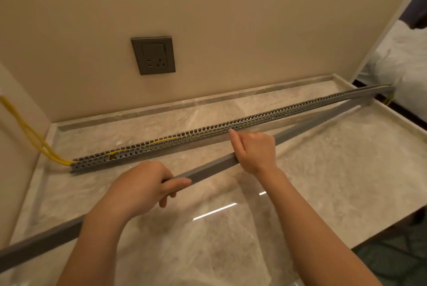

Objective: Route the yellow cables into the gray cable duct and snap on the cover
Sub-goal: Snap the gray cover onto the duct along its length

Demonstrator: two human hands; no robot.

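Note:
A long gray slotted cable duct lies diagonally on the marble counter, from near left to far right. Yellow cables come down from the left wall, enter the duct's left end and run inside it. The long gray cover is held just in front of the duct, slanting from the lower left edge of view up to the far right end. My left hand grips the cover near its middle. My right hand holds the cover further right, with its index finger touching the duct's slotted wall.
A gray wall socket sits on the beige wall above the duct. The marble counter has a raised rim at the back and right edge. A bed with white linen shows past the right edge.

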